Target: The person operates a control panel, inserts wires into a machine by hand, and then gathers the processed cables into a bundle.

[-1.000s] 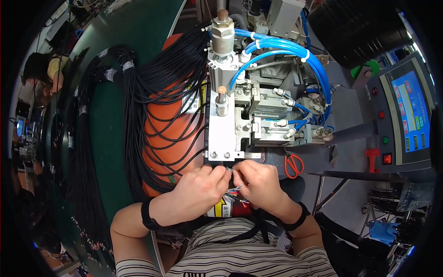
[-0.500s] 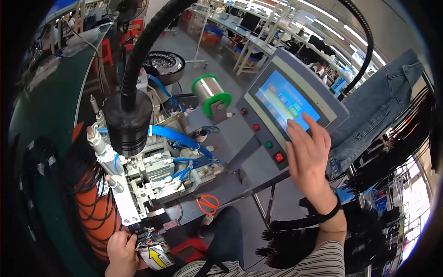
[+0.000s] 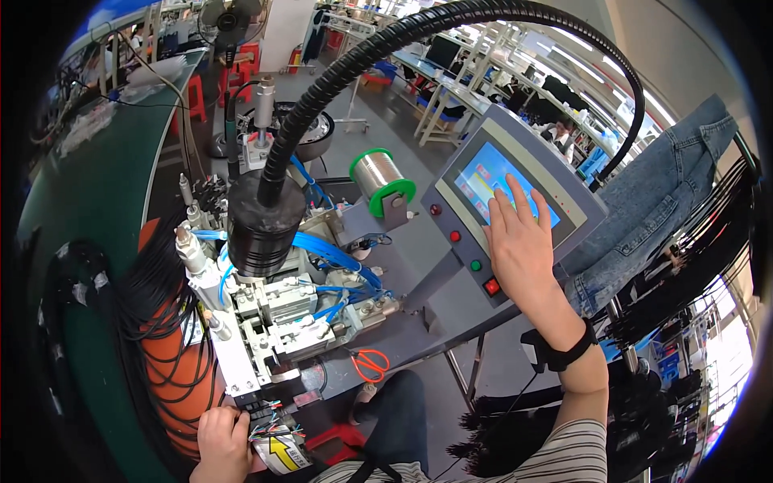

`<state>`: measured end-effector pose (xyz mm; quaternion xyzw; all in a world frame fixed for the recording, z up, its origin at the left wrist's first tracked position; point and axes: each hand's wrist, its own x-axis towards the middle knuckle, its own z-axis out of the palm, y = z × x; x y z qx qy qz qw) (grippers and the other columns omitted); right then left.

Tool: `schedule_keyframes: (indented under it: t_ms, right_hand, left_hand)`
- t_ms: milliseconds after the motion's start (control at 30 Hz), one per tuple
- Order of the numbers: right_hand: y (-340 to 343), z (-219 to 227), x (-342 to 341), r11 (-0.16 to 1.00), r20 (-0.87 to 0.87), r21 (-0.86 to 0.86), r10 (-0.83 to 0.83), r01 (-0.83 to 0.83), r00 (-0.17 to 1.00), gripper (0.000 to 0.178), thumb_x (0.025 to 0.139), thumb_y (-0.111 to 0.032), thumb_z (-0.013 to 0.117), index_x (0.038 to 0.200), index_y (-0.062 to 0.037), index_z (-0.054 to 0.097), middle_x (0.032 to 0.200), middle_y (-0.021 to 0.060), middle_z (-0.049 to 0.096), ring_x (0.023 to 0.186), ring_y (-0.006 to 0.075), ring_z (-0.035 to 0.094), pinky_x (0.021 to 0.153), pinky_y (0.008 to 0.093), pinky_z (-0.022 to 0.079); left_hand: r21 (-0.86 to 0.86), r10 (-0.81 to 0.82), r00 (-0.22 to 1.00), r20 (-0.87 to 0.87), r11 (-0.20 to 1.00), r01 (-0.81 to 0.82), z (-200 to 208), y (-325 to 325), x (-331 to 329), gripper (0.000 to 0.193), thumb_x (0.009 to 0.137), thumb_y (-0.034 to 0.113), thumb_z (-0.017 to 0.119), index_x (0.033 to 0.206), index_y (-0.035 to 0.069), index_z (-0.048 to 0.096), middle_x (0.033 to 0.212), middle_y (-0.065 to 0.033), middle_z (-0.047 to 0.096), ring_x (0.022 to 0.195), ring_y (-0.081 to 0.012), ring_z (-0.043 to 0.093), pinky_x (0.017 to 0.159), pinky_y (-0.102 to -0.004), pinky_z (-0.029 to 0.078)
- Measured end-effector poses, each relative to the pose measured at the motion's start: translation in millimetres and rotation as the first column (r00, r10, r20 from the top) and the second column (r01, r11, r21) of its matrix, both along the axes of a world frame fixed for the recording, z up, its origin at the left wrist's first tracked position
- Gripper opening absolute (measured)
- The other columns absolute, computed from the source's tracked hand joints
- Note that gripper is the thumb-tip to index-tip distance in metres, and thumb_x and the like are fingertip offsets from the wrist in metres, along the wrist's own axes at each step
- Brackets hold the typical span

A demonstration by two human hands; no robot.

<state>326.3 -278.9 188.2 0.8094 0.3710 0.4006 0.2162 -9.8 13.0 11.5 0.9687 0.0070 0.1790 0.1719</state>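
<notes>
Two hands busy: my right hand (image 3: 522,245) lies flat and open, fingertips on the touchscreen (image 3: 503,183) at 2 o'clock; my left hand (image 3: 222,441), at 7 o'clock, pinches thin coloured wires (image 3: 270,417) beneath the machine (image 3: 266,322). Wires look light, limp; grip near the ends.

Two bare hands are in view: one left hand (image 3: 221,441) at the multicoloured wire ends (image 3: 270,420) and one right hand (image 3: 522,245) on the one blue touchscreen (image 3: 506,187). The grey control panel (image 3: 580,213) carries four round buttons: two small red (image 3: 455,236), one green (image 3: 476,265), one large red (image 3: 492,286). One green-flanged spool of silver wire (image 3: 380,179) is mounted. One pair of orange-handled scissors (image 3: 369,364) lies on the stand. One black corrugated hose (image 3: 451,24) arches overhead. One black wristband (image 3: 564,354) is worn.
</notes>
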Motion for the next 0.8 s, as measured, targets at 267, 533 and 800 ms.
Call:
schedule_keyframes:
  t_ms: [267,533,800]
  right_hand:
    - [25,-36,-67,0.947,-0.250,0.239,0.273,-0.214,0.929,0.038,0.081,-0.008,0.070,0.115,0.0068,0.060,0.121,0.0178,0.062,0.128,0.0341,0.051,0.104,0.0494,0.037]
    - [53,-141,-107,0.654,-0.554,0.726,0.739,-0.212,0.384,0.038,0.081,-0.004,0.071,0.117,0.0015,0.061,0.118,0.0141,0.065,0.108,0.0318,0.063,0.089,0.0403,0.050]
    - [102,-187,-173,0.607,-0.461,0.718,0.782,0.341,-0.420,0.029,0.089,-0.009,0.067,0.116,-0.0018,0.061,0.101,0.0123,0.065,0.082,0.0226,0.067,0.073,0.0318,0.054]
  left_hand:
    - [0.018,0.019,0.999,-0.042,1.000,-0.018,-4,8,-9,0.039,0.064,0.002,0.062,0.103,-0.001,0.065,0.094,-0.0124,0.056,0.090,-0.0310,0.056,0.077,-0.0418,0.044]
    - [0.042,0.036,0.997,-0.063,0.999,-0.034,-5,-4,1,0.039,0.065,-0.001,0.063,0.104,-0.002,0.065,0.094,-0.0131,0.055,0.090,-0.0317,0.055,0.078,-0.0425,0.043]
    - [0.050,0.163,0.985,-0.059,0.986,-0.160,-9,-4,-13,0.044,0.067,-0.004,0.067,0.110,0.003,0.064,0.088,-0.0111,0.061,0.081,-0.0305,0.060,0.076,-0.0413,0.047]
